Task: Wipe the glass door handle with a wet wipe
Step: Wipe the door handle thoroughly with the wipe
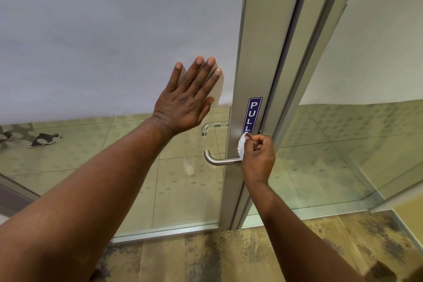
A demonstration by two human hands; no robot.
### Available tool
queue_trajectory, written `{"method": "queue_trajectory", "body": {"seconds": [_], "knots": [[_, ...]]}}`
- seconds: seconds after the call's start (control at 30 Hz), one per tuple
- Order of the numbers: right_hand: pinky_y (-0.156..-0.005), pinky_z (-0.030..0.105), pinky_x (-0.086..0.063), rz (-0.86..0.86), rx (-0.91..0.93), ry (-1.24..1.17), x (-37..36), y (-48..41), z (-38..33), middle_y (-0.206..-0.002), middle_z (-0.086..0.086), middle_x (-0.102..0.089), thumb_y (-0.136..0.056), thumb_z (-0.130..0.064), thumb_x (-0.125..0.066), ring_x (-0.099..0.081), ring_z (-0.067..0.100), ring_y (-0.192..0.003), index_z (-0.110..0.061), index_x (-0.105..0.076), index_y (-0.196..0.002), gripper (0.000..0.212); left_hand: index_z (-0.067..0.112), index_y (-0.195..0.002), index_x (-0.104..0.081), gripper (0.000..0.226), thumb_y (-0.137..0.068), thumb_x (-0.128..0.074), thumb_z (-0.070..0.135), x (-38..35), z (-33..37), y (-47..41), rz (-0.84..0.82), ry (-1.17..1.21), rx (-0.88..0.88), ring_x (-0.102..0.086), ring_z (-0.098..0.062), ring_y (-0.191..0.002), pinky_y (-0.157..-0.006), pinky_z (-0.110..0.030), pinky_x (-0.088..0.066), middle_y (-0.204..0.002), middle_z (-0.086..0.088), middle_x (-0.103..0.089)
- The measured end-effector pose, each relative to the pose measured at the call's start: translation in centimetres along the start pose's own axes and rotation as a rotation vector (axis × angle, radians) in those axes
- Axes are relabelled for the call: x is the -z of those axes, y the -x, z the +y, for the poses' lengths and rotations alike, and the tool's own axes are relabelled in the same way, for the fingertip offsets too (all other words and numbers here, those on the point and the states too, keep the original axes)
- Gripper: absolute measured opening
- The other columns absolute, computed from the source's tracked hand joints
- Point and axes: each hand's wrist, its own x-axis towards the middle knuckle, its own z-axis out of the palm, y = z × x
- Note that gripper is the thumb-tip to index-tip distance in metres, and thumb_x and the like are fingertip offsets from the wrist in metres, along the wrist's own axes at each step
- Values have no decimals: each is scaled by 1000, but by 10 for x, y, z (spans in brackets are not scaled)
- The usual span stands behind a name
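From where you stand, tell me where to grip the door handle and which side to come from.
Grip the straight horizontal bar of the door handle, left of where the right hand holds the wet wipe at its base. Come from the front and above, fingers curling over it: the bar stands off the glass, and its left end bends back, so a closed grip likely won't slide off.

I see soft, even, rather bright light with no hard shadows. Left of the door frame (249, 75) the frosted glass (103, 30) looks flat and milky. The frame bends strongly from wide-angle distortion. My picture is sharp, slightly softer near the corners.
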Motion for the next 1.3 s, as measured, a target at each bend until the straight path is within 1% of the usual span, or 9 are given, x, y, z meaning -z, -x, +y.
{"method": "queue_trajectory", "body": {"seconds": [0.13, 0.23, 0.37, 0.5, 0.7, 0.83, 0.93, 1.17, 1.3], "knots": [[-82, 37, -60, -19, 22, 114, 0, 5, 2, -106, -9, -69, -95, -45, -64, -65, 14, -100, -40, -56, -98, 9, 15, -164, 4, 72, -108, -32, 44, -1, 0, 0, 2, -2, -3, 22, -23, -155, -125, -45, 19, -173, -9, -1], [-88, 34, -53, -28, 82, 210, 1, 8, 2, -109, -14, -61, -94, -38, -62, -54, 9, -101, -41, -56, -105, 13, 15, -164, 3, 72, -108, -31, 44, -1, 0, 1, 3, -3, -1, 22, -23, -155, -125, -45, 19, -172, -11, -3], [-91, 41, -60, -70, 93, 181, 1, 6, 7, -115, -13, -63, -91, -32, -70, -58, 14, -111, -43, -55, -106, 24, 16, -164, 5, 72, -108, -31, 45, -1, 0, 1, 4, -2, -1, 23, -23, -155, -125, -45, 19, -172, -11, -1], [-93, 31, -52, -61, 99, 255, -2, 4, 8, -114, -13, -62, -91, -40, -71, -60, 16, -110, -33, -60, -103, 17, 16, -164, 5, 73, -108, -32, 45, -1, -1, 0, 2, 1, -2, 23, -23, -155, -125, -45, 19, -172, -10, -1], [-82, 11, -31, -22, 12, 303, -6, 5, 1, -108, -14, -61, -88, -45, -71, -61, 11, -101, -36, -53, -94, 21, 15, -164, 2, 71, -108, -31, 45, -1, 0, 1, 4, 2, 0, 22, -23, -155, -125, -45, 18, -170, -13, -5], [-89, 28, -48, 28, -51, 288, -13, 5, -4, -108, -10, -65, -86, -43, -73, -64, 16, -100, -33, -53, -95, 24, 15, -164, 3, 72, -108, -32, 45, -1, 0, 0, -6, -3, -1, 23, -23, -155, -125, -45, 18, -172, -9, 3], [-79, 42, -62, 83, -131, 214, -18, 6, -4, -104, -10, -67, -86, -46, -70, -67, 16, -93, -33, -55, -93, 22, 15, -164, 1, 71, -108, -31, 45, -1, 0, 0, -3, -3, 0, 21, -24, -155, -125, -45, 18, -171, -12, -3], [-71, 38, -63, 187, -365, 41, -24, 2, -9, -86, -6, -72, -90, -42, -70, -71, 18, -80, -22, -63, -89, 21, 15, -164, 2, 72, -108, -32, 45, -3, 0, 1, -6, -1, 2, 21, -24, -156, -125, -46, 18, -171, -13, -9], [-72, 41, -63, 219, -490, -77, -27, -1, -12, -91, 1, -74, -89, -36, -72, -72, 25, -83, -17, -67, -91, 20, 15, -164, 2, 72, -108, -33, 45, -2, 0, 1, 8, -5, -3, 20, -24, -156, -125, -46, 18, -172, -11, -4]]}}
